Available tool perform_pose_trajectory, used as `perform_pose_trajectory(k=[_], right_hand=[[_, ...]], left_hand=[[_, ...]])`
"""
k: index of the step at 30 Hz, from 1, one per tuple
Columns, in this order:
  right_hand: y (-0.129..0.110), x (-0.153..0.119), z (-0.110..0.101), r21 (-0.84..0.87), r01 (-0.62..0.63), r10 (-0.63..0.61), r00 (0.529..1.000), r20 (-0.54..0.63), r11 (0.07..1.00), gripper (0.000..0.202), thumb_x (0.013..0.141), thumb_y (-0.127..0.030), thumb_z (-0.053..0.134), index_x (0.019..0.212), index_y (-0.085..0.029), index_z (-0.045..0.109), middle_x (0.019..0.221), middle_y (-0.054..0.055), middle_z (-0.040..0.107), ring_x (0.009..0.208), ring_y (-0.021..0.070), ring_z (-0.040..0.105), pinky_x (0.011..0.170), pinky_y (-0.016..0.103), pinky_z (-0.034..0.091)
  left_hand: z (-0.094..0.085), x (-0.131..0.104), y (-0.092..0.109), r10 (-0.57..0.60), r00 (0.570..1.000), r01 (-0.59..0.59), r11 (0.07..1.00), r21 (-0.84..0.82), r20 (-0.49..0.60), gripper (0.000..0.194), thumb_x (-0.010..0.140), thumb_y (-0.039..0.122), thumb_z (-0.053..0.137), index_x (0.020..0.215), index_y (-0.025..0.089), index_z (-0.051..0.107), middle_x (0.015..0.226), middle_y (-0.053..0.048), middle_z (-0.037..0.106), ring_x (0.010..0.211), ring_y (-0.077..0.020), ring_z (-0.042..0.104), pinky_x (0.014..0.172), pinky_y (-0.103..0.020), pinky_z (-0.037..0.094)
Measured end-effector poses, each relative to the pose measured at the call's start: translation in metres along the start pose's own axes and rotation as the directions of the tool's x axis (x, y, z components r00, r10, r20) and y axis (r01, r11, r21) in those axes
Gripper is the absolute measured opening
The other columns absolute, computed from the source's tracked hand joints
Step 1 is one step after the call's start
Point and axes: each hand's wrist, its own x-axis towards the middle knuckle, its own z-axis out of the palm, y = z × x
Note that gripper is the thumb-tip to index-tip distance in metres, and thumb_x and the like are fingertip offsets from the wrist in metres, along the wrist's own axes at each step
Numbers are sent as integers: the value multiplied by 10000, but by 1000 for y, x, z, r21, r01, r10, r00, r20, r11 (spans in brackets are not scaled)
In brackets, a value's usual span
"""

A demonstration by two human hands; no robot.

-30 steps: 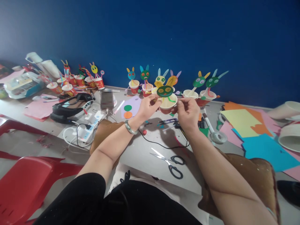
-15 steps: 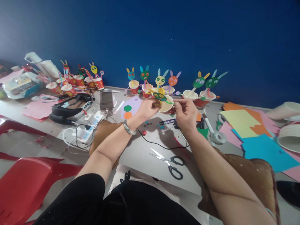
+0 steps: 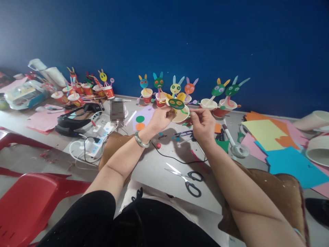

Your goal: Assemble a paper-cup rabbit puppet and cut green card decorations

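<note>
Between my hands is a paper cup (image 3: pixel 180 116) with a green paper face (image 3: pixel 176 104) above its rim; the face has yellow ears and orange eyes. My left hand (image 3: pixel 164 118) is closed at the cup's left side, its fingertips partly hidden. With thumb and forefinger together, my right hand (image 3: pixel 202 122) pinches something small at the cup's right side, where a green strip reaches across. Other cups with paper faces stand just behind, among them one with a pale yellow face (image 3: pixel 175 88) and one with an orange face (image 3: pixel 189 88).
Open scissors (image 3: pixel 185 178) lie near the table's front edge. A black cable (image 3: pixel 177 160) crosses the table. Coloured paper sheets (image 3: pixel 295 166) and a tape roll (image 3: pixel 239 151) are at right. A power strip (image 3: pixel 99 142) and a black headset (image 3: pixel 74 120) are at left.
The green face has tipped so that its front and yellow ears show more. Both hands remain in nearly the same place beside the cup.
</note>
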Motion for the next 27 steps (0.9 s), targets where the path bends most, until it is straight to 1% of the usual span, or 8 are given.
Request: perform_pose_trajectory(k=[6,10,13,17,22,25,27], right_hand=[[4,-1,-1,3,4,-4,1000,6,1000,479,942,-730,748,1014,-259,699,815,46,786,633,226,758,490,354,597],[6,-1,-2,-1,7,-7,1000,18,1000,480,956,-738,730,1027,-265,698,892,69,814,647,230,767,502,368,608],[6,-1,-2,-9,18,-18,999,31,1000,454,981,-723,710,1056,-276,704,871,63,806,660,235,771,517,375,616],[4,-1,-1,-5,35,-35,999,30,999,481,968,-756,707,1052,-282,700,865,62,809,646,233,767,510,373,614],[0,-1,-1,-12,45,-45,999,13,999,500,975,-769,689,1050,-275,683,909,61,817,675,214,774,531,346,619],[0,-1,-1,-6,41,-41,999,-7,999,488,978,-752,697,1050,-270,688,895,54,802,664,207,761,543,347,621],[1,-1,-1,8,22,-21,1000,-20,1000,480,965,-743,718,1039,-270,693,878,50,793,636,202,740,543,353,618]], left_hand=[[0,0,0,7,1000,-7,1000,18,12,164,935,154,681,793,182,604,745,1,665,661,-111,523,653,-273,384],[0,0,0,-4,1000,4,1000,30,12,134,938,149,690,824,184,628,793,-9,709,670,-111,542,659,-274,402],[-1,0,-1,-8,1000,7,999,39,1,158,936,164,703,804,188,618,762,-5,694,654,-110,537,658,-282,394],[-2,-1,-1,24,1000,-24,1000,16,-18,194,930,182,702,770,194,593,729,1,666,637,-108,506,650,-287,381],[-3,-1,2,31,999,-31,999,-23,-29,196,933,171,690,775,195,577,753,-2,663,651,-105,506,664,-288,396],[-3,-2,5,62,997,-63,998,-21,-36,197,941,153,681,778,195,579,772,-5,672,669,-108,510,672,-285,404],[-4,-2,7,89,996,-90,996,-12,-19,204,954,153,672,775,196,584,781,-9,678,685,-112,529,680,-282,421]])
